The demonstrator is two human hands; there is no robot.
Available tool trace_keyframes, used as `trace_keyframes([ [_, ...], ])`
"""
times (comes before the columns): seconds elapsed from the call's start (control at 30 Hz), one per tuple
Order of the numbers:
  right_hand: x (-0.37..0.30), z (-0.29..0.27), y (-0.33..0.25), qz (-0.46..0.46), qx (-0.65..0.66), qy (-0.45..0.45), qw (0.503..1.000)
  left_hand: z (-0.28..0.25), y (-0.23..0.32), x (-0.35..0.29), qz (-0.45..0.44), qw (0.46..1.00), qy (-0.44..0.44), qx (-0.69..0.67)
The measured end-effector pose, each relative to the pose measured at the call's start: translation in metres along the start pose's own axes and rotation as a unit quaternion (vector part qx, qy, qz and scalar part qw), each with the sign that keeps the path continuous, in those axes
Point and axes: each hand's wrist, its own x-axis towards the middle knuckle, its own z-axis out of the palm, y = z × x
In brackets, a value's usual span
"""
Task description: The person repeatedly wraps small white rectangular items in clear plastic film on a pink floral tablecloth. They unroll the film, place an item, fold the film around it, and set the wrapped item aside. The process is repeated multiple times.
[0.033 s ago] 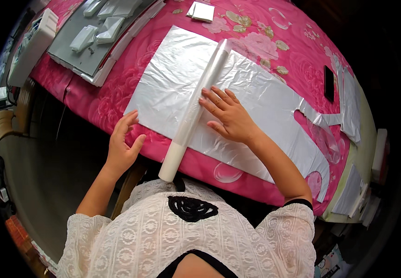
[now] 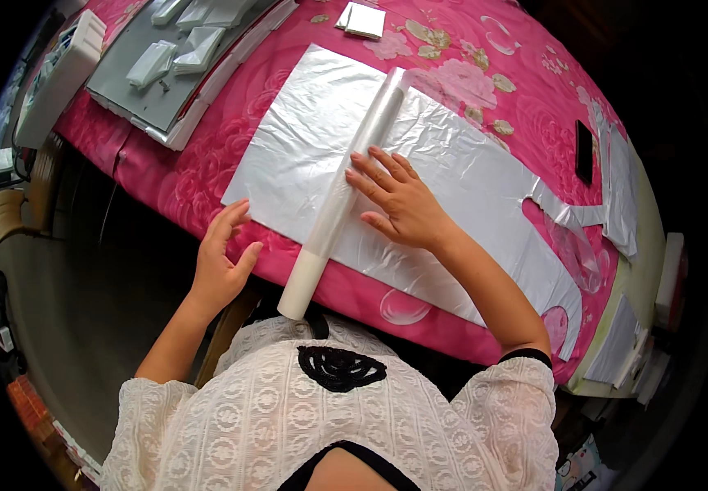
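Note:
A large white plastic bag (image 2: 285, 147) lies flat and creased, its cut-out handles at the right end. Across it rests a long roll of clear plastic film (image 2: 333, 219), with a bare pale core end (image 2: 301, 290) jutting past the table's near edge toward my lap. My right hand (image 2: 407, 204) lies with spread fingers, its fingertips on the roll's right side. To the left of the roll, my left hand (image 2: 223, 255) is open with nothing in it, fingertips by the bag's near left corner; whether they touch it I cannot tell.
The pink flowered cloth (image 2: 452, 82) covers the table. Small folded white packets (image 2: 151, 65) sit on a grey board (image 2: 121, 86) at the far left, beside a white box (image 2: 63, 78). Toward the right are a black phone (image 2: 584, 152) and another white bag (image 2: 618, 192).
The whole view has shifted very slightly. My right hand has edged a little to the left against the roll; my left hand stays almost where it was.

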Motion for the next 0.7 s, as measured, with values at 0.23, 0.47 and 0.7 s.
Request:
trace_keyframes([
  [0.23,0.133,0.045,-0.035,-0.010,0.016,-0.031,0.999,0.012,0.001,-0.016,-0.016,0.976,0.035,0.214],
  [0.47,0.160,0.068,-0.067,0.300,0.228,0.231,0.897,-0.008,-0.012,-0.011,-0.217,0.958,-0.049,-0.179],
  [0.7,0.120,-0.002,-0.059,0.229,0.820,0.274,0.447,0.004,0.010,-0.002,-0.278,0.658,-0.264,-0.647],
])
